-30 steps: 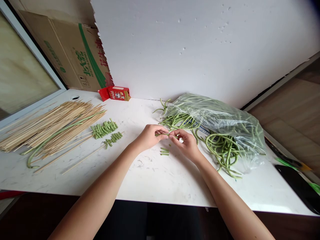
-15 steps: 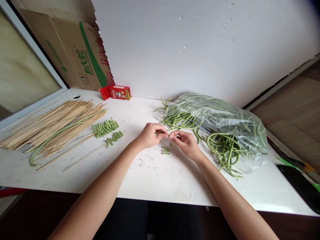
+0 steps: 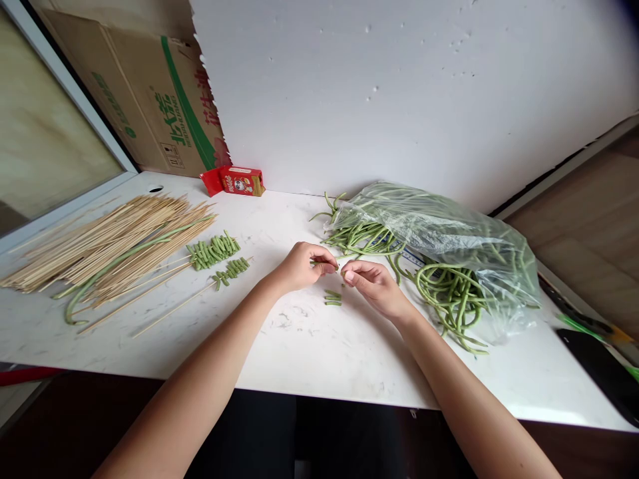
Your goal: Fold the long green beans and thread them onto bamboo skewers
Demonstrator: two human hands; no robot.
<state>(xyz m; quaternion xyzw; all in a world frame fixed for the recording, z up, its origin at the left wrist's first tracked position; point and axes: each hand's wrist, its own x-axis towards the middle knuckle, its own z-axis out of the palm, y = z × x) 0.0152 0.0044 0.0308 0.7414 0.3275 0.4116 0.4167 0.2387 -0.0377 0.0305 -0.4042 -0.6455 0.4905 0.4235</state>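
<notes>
My left hand (image 3: pixel 310 266) is closed in a pinch on a green bean, most of it hidden by the fingers. Just right of it, a small gap away, my right hand (image 3: pixel 372 285) pinches a small bean piece (image 3: pixel 343 273) between thumb and finger. Several short cut bean pieces (image 3: pixel 333 299) lie on the white tabletop below the hands. To the left are bean pieces threaded side by side on skewers, in a larger row (image 3: pixel 213 251) and a smaller row (image 3: pixel 231 272).
Many bamboo skewers (image 3: pixel 114 249) lie at the left with one long bean (image 3: pixel 112 266) across them. A clear plastic bag (image 3: pixel 449 223) of long beans (image 3: pixel 444 296) spills out at the right. A red box (image 3: pixel 243 181), a cardboard box (image 3: pixel 150 100) and a black phone (image 3: pixel 596 369) are around.
My hands were together on the bean; now they have parted slightly, with a small piece in the right fingers. The view has shifted a little.
</notes>
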